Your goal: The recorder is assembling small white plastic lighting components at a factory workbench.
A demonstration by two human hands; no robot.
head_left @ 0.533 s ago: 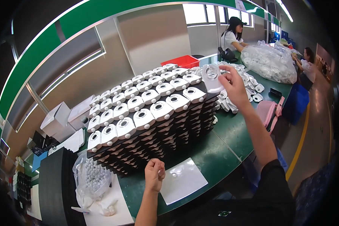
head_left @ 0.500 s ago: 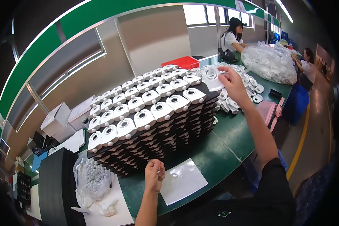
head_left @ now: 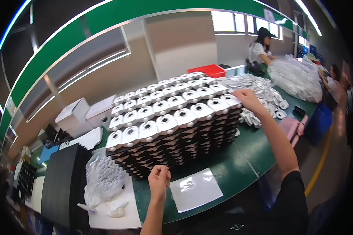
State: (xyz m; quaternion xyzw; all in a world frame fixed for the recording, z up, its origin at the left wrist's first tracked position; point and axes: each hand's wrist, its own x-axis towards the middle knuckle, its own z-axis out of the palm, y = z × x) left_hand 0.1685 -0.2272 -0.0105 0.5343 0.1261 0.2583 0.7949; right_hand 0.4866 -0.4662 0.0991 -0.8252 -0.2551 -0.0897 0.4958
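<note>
White plastic housings (head_left: 165, 123), each with a dark-rimmed round hole and a white ball-like knob at its edge, sit in rows on top of a tall stack of black trays (head_left: 180, 150). At the right end of the front row, my right hand (head_left: 248, 102) is closed on a white housing (head_left: 232, 100), pressed down in the corner spot. Its fingertips partly cover that housing. My left hand (head_left: 159, 183) hovers in front of the stack, fingers curled together in a pinch; what they hold, if anything, is hidden.
Loose white housings (head_left: 259, 88) lie heaped behind the stack's right end, near a red bin (head_left: 207, 71) and a large clear bag (head_left: 296, 80). A bag of white balls (head_left: 106, 172), black sheets (head_left: 62, 184) and a sheet in a clear sleeve (head_left: 196, 190) are nearer. Two co-workers sit beyond.
My right hand has brought the housing from above the heap down to the front row's right corner. My left hand stays pinched before the stack. The view has shifted slightly.
</note>
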